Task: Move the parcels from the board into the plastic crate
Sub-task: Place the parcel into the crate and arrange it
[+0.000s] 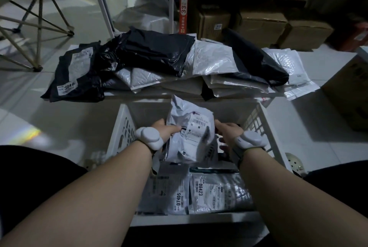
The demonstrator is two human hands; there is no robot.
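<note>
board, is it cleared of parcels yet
No, a heap of black and white parcels lies on the board beyond the plastic crate.

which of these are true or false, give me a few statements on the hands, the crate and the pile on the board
1. Both hands hold the white parcel over the plastic crate. True.
2. The crate holds no parcels. False: labelled parcels, one marked 08423, lie in it.
3. Parcels remain on the board. True: black and white ones are piled there.
4. The left hand rests on the black parcel marked 3040. False: it grips the white parcel, as does the right hand.
</note>
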